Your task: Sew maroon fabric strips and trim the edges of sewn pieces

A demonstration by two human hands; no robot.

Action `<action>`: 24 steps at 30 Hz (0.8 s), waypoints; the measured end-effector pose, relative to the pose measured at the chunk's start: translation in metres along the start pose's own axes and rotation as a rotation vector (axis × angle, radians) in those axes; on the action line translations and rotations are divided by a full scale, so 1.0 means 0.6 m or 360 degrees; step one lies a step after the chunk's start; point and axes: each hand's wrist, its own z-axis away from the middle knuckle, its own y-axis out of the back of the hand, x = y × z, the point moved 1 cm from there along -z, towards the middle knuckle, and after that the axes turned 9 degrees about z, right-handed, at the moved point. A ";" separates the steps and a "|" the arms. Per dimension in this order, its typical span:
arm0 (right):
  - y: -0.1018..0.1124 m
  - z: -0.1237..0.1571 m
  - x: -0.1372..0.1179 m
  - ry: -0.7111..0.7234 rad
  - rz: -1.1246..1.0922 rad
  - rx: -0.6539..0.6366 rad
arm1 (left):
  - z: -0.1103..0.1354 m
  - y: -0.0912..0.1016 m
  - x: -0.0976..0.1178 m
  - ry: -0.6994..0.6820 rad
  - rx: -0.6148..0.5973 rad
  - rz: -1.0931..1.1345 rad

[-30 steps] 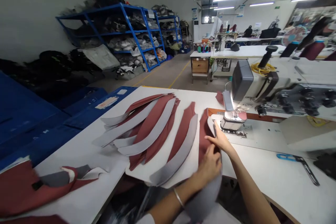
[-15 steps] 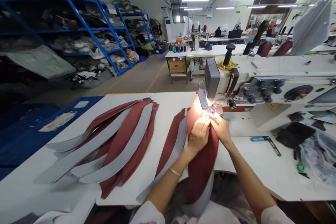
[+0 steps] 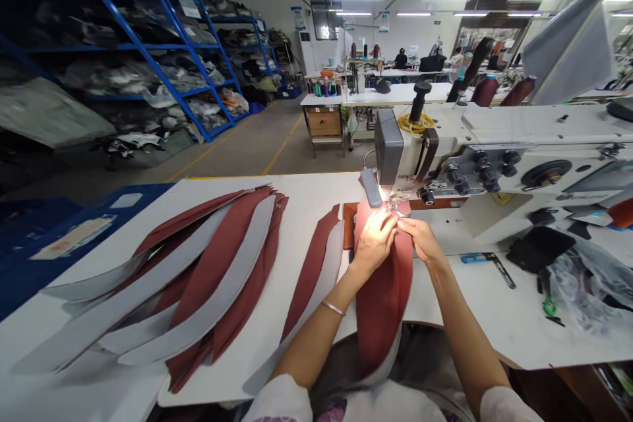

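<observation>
A maroon fabric panel with a grey underside runs beneath the presser foot of a white sewing machine and hangs over the table edge towards my lap. My left hand presses on the panel just in front of the foot, its fingers bent and close together on the cloth. Beside it, my right hand pinches the panel's right edge between thumb and fingers. The fingertips of both hands nearly meet under the bright machine lamp. What lies directly beneath my left fingers is hidden.
Left on the table lies a pile of maroon and grey panels; one more panel lies nearer the machine. On the right are blue-handled snips, a black piece and clear plastic. Blue shelves stand behind.
The view has swung slightly right. My right hand has moved a little away from the presser foot. The panel has shifted, exposing a reddish-brown machine plate at its left. Both hands stay on the cloth.
</observation>
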 end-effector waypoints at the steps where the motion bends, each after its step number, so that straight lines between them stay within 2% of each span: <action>1: 0.001 -0.001 -0.001 -0.0012 -0.0005 -0.0010 | -0.001 -0.001 0.000 0.0015 0.0010 0.0002; 8: 0.010 0.002 -0.008 -0.0024 0.0000 -0.0050 | -0.002 -0.004 0.002 0.0046 -0.0020 0.0004; 14: 0.021 0.029 -0.005 -0.0059 0.0083 -0.0305 | -0.007 -0.003 0.002 0.0098 -0.0047 0.0031; 24: 0.013 0.032 -0.001 -0.0109 -0.0053 -0.0241 | -0.008 0.022 -0.010 -0.0059 -0.0118 0.0207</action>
